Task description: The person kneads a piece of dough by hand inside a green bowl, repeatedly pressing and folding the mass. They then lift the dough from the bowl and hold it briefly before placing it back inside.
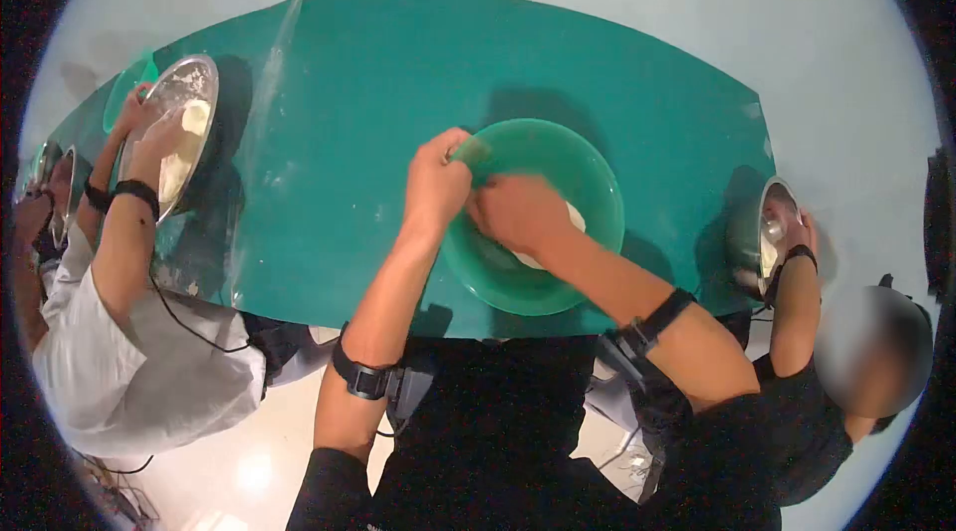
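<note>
A green plastic bowl (588,168) rests on the table in front of me. My left hand (438,183) is closed around the bowl's left rim. Inside the bowl, my right hand (526,217) is curled and slightly blurred by motion, its knuckles up and its fingertips near the left wall. Pale dough (577,217) shows past the right hand on its right side and below it. The hand covers the rest of the dough, so whether the fingers hold any of it is hidden.
The table has a green cover (378,63) with a clear sheet's edge at left. A person at left works in a metal bowl (209,83) with pale dough, a green container (118,98) behind it. Another person at right has a metal bowl (745,242).
</note>
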Available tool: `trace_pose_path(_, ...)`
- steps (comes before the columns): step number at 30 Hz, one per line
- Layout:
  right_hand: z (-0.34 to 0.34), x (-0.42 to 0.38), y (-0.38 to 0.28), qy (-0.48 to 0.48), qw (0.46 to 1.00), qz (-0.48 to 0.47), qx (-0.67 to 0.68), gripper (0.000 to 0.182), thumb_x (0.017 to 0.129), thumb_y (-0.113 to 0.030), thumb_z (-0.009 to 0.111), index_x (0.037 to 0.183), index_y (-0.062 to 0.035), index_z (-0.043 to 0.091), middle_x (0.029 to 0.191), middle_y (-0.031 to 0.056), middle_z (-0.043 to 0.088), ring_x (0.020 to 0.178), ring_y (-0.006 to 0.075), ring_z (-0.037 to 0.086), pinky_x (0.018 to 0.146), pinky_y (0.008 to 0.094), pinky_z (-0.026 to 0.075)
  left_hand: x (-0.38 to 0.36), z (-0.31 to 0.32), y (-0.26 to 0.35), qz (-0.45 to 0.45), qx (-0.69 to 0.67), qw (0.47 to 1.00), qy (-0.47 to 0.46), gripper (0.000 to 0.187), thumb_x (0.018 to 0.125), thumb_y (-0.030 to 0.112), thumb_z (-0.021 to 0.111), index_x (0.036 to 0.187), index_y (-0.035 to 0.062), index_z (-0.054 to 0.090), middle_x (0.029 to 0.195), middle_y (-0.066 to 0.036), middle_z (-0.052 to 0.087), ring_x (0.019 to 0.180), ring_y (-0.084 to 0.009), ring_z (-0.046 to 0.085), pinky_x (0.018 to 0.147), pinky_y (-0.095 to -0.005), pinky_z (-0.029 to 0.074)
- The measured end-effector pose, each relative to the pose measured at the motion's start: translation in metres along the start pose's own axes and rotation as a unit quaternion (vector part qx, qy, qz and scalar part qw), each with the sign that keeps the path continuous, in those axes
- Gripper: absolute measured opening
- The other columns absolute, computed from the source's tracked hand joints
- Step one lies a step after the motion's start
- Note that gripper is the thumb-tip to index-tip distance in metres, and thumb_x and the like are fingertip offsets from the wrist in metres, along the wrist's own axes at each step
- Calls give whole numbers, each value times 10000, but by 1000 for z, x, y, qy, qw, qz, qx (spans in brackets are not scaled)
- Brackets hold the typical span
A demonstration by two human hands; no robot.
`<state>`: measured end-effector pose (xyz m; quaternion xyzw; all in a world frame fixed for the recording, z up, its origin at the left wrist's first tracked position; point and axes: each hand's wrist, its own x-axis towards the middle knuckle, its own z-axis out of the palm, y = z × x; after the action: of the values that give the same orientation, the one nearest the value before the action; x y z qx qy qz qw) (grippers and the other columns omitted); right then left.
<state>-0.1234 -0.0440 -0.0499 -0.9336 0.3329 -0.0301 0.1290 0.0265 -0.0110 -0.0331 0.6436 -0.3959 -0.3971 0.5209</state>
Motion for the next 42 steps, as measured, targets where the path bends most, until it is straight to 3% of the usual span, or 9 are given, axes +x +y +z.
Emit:
trace_pose_path(5, -2, 27, 16, 209, 976, -39, 57, 292, 938, -242, 672, 706, -65, 678, 716, 113, 665, 628, 352, 657, 569, 484, 524, 0, -2, 6, -9, 20, 1000, 21, 217, 849, -21, 506, 916, 32, 706, 726, -64, 647, 698, -147, 593, 627, -321, 458)
trace_pose_path(13, -13, 35, 26, 299, 890, 187, 289, 425, 962, -239, 650, 615, -2, 586, 539, 124, 480, 510, 253, 515, 520, 424, 402, 10, -5, 5, 1, 25, 999, 25, 249, 809, -37, 496, 915, 33, 711, 775, -51, 661, 735, -142, 596, 674, -313, 467)
trace_pose_path(17, -38, 18, 29, 290, 781, 331, 443, 525, 959, -336, 660, 582, -1, 512, 551, 76, 450, 551, 189, 473, 569, 387, 403, 5, -4, 9, -18, 37, 999, 29, 250, 815, -21, 510, 937, 33, 721, 783, -66, 674, 738, -146, 601, 682, -320, 472)
trace_pose_path(20, -58, 14, 26, 270, 552, 412, 673, 569, 935, -426, 672, 568, -27, 499, 599, 73, 538, 595, 215, 513, 615, 400, 410, 4, 3, -7, 10, 37, 999, 37, 253, 819, -7, 519, 953, 36, 730, 793, -81, 684, 743, -161, 612, 692, -333, 482)
trace_pose_path(23, -33, 11, 34, 232, 782, 340, 468, 573, 994, -443, 572, 748, 64, 676, 774, 260, 684, 698, 414, 667, 699, 560, 481, 6, 2, -10, 2, 30, 999, 38, 262, 814, 0, 519, 962, 36, 733, 796, -96, 686, 752, -180, 625, 705, -345, 490)
trace_pose_path(26, -8, 15, 49, 149, 905, 273, 289, 586, 1000, -474, 557, 725, 22, 702, 833, 279, 701, 775, 449, 687, 780, 553, 507, 6, 5, -17, 32, 43, 997, 47, 280, 802, -4, 506, 962, 33, 732, 792, -101, 683, 760, -194, 632, 717, -349, 495)
trace_pose_path(32, -20, 18, 10, 144, 885, 250, 366, 558, 971, -583, 601, 978, -43, 743, 1042, 266, 721, 964, 422, 700, 925, 526, 520, 3, -11, -23, 2, 7, 999, 50, 322, 780, -28, 476, 965, 34, 733, 803, -101, 692, 770, -197, 634, 724, -353, 497)
trace_pose_path(35, -10, -1, -4, 87, 937, 168, 292, 567, 945, -589, 661, 1136, -55, 674, 1109, 191, 689, 1005, 326, 660, 933, 402, 505, 2, -10, -28, -10, -10, 998, 59, 319, 777, -35, 480, 963, 34, 729, 813, -100, 696, 773, -191, 632, 722, -352, 497)
trace_pose_path(42, -44, -10, -6, 11, 953, 163, 256, 614, 934, -625, 647, 900, -19, 735, 931, 271, 708, 935, 445, 678, 873, 529, 534, -5, -11, -24, 17, 59, 994, 85, 273, 781, -18, 504, 954, 30, 710, 832, -151, 709, 784, -248, 667, 749, -378, 514)
